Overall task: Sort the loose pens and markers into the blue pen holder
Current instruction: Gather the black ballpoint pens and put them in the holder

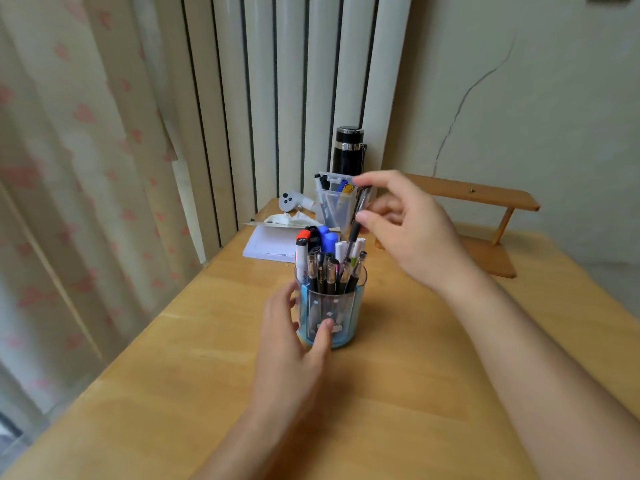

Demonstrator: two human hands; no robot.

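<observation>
The blue pen holder (pixel 346 310) stands upright in the middle of the wooden table (pixel 207 375), packed with several pens and markers (pixel 322 261). My left hand (pixel 294 334) wraps its left and front side, thumb on the front wall. Above the holder's right rim, my right hand (pixel 405 223) pinches a black pen (pixel 356 223) between thumb and fingers. The pen hangs almost upright, its lower end among the pens in the holder.
A clear plastic box (pixel 334 206) holding more pens stands behind the holder, with a black flask (pixel 348 150) behind it. A white notepad (pixel 270 244), crumpled tissue (pixel 287 218) and a white controller (pixel 291 199) lie at back left. A wooden stand (pixel 485 233) sits at right.
</observation>
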